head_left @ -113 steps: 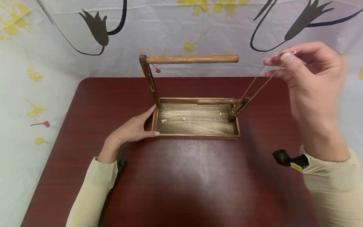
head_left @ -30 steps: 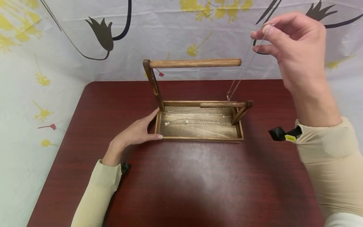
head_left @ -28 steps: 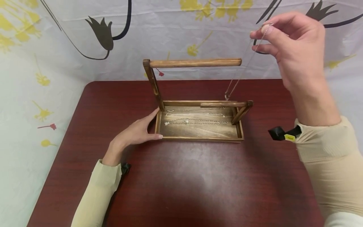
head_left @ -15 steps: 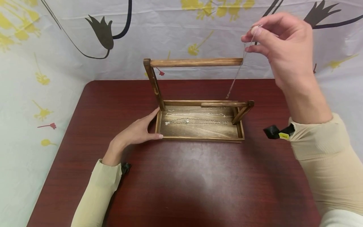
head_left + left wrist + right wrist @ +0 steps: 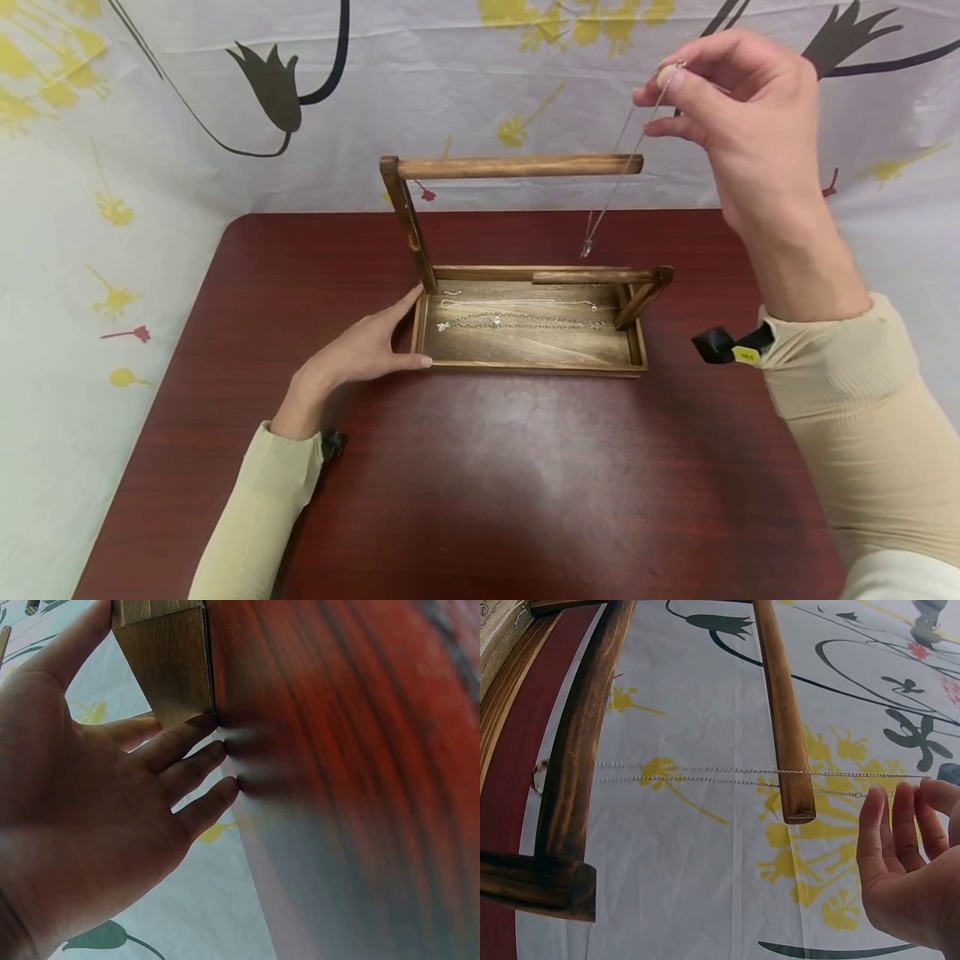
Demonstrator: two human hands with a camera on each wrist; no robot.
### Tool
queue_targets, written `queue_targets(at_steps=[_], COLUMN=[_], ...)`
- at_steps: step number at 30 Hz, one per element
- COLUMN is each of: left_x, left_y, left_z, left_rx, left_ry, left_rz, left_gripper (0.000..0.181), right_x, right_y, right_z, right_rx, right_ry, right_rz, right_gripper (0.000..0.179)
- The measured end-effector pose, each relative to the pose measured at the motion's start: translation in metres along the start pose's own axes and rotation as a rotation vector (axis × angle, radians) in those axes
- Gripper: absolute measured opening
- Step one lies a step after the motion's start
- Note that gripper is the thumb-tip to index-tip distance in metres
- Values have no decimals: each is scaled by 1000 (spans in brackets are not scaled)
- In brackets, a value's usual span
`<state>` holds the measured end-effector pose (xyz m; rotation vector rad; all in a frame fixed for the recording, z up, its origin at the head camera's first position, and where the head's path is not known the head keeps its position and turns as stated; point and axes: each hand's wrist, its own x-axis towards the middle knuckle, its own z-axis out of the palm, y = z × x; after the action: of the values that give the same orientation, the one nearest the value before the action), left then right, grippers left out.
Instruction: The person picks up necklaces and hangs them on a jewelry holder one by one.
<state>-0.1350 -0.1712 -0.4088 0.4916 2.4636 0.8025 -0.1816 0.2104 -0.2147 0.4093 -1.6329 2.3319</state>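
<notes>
High on the right, my right hand (image 5: 765, 125) pinches a thin silver necklace (image 5: 611, 196) between thumb and fingertips. Its two strands hang down to a small pendant (image 5: 587, 248). Near the free end of the upper wooden bar (image 5: 517, 167), one strand crosses in front and the other is partly hidden behind it. In the right wrist view the chain (image 5: 705, 770) stretches past both bars. My left hand (image 5: 360, 346) holds its straight fingers and thumb against the left end of the wooden tray (image 5: 532, 368), thumb at the front corner.
Inside the tray lie a chunky chain necklace (image 5: 540, 316), a thinner chain (image 5: 517, 302) and smaller jewellery pieces. A lower bar (image 5: 592, 277) juts leftward from the right post (image 5: 641, 304). The stand is on a dark red table (image 5: 480, 483), with a patterned cloth (image 5: 420, 75) behind.
Around the lower bar's right post before, the necklace has been lifted off by my right hand. It has since moved left to the upper bar's end. My left hand stays at the tray.
</notes>
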Motion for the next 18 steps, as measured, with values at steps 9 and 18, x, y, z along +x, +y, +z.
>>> queue_targets(at_steps=[9, 18], left_x=[0, 1], left_y=[0, 2], left_z=[0, 0], left_rx=[-1, -1], left_ry=[1, -6], left_rz=[2, 3], left_gripper=[108, 110], right_x=[-1, -2], right_y=[5, 8], right_z=[3, 10], right_rx=[-121, -154], right_ry=[-89, -147], right_rz=[-93, -116], right_gripper=[20, 19])
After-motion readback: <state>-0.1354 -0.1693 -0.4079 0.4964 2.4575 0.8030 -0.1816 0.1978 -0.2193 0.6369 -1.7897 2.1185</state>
